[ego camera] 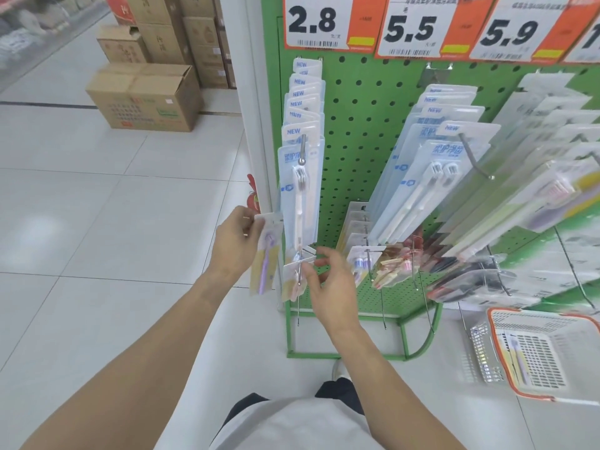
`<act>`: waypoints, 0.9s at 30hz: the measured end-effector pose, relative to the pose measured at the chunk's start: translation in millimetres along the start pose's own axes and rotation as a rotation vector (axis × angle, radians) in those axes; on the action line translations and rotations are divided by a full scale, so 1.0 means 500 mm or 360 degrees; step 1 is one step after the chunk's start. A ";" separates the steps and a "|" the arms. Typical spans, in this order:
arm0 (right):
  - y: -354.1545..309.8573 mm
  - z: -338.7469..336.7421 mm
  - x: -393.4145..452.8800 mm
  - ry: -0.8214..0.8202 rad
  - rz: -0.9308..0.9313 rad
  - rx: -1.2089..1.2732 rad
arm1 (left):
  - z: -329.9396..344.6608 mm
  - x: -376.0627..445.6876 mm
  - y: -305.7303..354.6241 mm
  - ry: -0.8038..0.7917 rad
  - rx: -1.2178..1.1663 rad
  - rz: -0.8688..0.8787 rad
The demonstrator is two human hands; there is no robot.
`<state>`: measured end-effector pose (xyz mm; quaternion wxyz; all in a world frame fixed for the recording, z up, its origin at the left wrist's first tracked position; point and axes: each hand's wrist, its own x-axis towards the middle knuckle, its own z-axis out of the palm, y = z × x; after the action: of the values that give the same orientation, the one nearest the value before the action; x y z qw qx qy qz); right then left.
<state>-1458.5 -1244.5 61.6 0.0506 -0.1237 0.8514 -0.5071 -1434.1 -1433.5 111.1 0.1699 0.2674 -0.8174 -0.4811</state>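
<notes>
My left hand (235, 243) grips the top of a purple toothbrush pack (266, 254), held upright just left of the green pegboard rack (360, 125). My right hand (331, 280) reaches to the lowest left hook (299, 280), its fingers curled against the white card top of a yellow-pink toothbrush pack (292, 280) hanging there. Whether those fingers pinch the card is hard to tell. Above it a row of blue-carded white toothbrush packs (300, 190) hangs on a longer hook.
More toothbrush packs (422, 190) hang to the right on several hooks, under price signs (328, 21). A white basket with an orange rim (519, 391) sits on the floor at right, holding a pack. Cardboard boxes (146, 95) stand at the back left on the tiled floor.
</notes>
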 end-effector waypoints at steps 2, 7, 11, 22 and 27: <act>-0.001 -0.001 -0.005 -0.0005 0.0000 0.0001 | -0.013 -0.022 -0.016 0.0028 0.0001 -0.0062; 0.000 -0.005 -0.032 0.0095 0.0050 -0.0077 | -0.051 -0.085 -0.058 0.0142 -0.0062 -0.0220; -0.006 -0.021 -0.077 0.0275 0.0001 0.0149 | -0.085 -0.141 -0.095 0.0192 -0.0141 -0.0398; -0.029 0.004 -0.195 -0.1091 0.0372 0.0492 | -0.077 -0.292 -0.091 -0.0119 -0.0918 -0.0799; -0.022 -0.026 -0.246 -0.1020 0.0537 0.0818 | -0.076 -0.357 -0.076 -0.0502 -0.1009 -0.0706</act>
<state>-1340.8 -1206.3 72.8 0.4233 -0.1173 0.6473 -0.6229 -1260.8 -1367.9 92.3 0.0089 0.2945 -0.5675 -0.7688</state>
